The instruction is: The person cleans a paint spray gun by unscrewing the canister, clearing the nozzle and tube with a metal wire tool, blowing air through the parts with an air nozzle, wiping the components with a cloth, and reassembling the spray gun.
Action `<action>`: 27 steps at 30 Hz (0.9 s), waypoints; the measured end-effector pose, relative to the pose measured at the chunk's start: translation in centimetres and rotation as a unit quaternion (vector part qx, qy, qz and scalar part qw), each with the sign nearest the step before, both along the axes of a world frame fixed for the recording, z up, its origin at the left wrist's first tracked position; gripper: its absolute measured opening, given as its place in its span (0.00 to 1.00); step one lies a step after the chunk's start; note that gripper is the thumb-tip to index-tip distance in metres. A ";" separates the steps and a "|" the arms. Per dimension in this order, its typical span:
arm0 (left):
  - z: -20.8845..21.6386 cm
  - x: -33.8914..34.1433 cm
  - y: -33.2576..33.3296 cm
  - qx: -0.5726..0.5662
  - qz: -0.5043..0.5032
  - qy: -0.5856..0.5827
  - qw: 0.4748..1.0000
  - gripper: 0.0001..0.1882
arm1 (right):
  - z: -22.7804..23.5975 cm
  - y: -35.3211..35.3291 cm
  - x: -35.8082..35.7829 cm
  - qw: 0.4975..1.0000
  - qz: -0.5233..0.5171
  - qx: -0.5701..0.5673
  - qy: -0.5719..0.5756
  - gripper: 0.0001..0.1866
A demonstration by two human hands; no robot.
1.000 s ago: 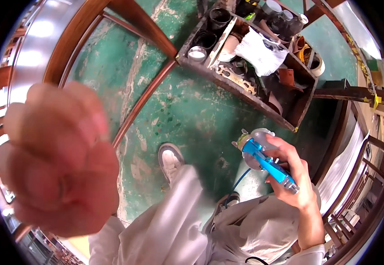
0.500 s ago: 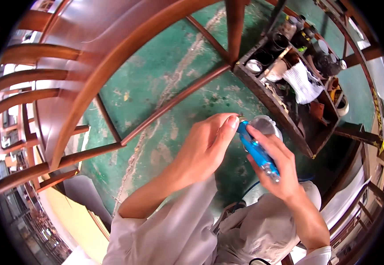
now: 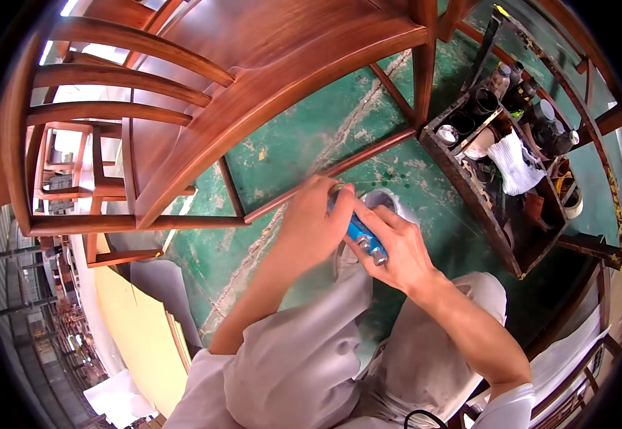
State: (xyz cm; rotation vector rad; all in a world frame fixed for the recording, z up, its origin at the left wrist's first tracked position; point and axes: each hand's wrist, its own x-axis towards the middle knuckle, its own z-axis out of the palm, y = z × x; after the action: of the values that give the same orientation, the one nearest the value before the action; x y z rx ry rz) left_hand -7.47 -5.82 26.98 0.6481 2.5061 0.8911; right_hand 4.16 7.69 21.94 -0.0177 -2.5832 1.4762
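Observation:
My right hand (image 3: 397, 250) is closed round a slim blue tool (image 3: 365, 239) with a see-through body and a shiny lower end. What kind of tool it is I cannot make out. My left hand (image 3: 311, 218) is curled with its thumb against the tool's upper end, where a small metallic part shows. Whatever its fingers enclose is hidden. Both hands meet in front of my knees, close to the lower rail of a glossy red-brown wooden chair (image 3: 311, 71). The chair's curved frame and slats fill the upper left.
To the right stands a worn wooden tool box (image 3: 475, 214) with bottles, jars and a white knitted glove (image 3: 517, 163). A pale round container (image 3: 386, 200) sits behind my hands on the green floor (image 3: 282, 132). Yellowish sheets (image 3: 135, 322) lean at lower left.
Both hands and the blue tool have shifted left, toward the chair rail. The view has turned, so the chair shows more fully and the box sits farther right.

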 end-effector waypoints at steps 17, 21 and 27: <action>0.4 1.6 2.1 0.076 0.019 0.036 0.996 0.15 | 0.3 1.7 0.9 0.997 -0.033 0.038 0.051 0.41; 0.7 1.6 2.1 0.015 0.008 0.023 1.000 0.18 | 0.2 1.6 1.0 0.997 -0.033 0.043 0.051 0.40; 0.8 1.7 2.0 0.027 0.011 0.017 0.999 0.18 | 0.2 1.4 0.9 0.998 -0.030 0.039 0.047 0.39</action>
State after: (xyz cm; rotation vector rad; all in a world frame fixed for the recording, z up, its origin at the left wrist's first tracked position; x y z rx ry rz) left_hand -5.79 -3.86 27.80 0.6605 2.5308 0.9669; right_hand 5.09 9.12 22.19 -0.0146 -2.5400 1.3217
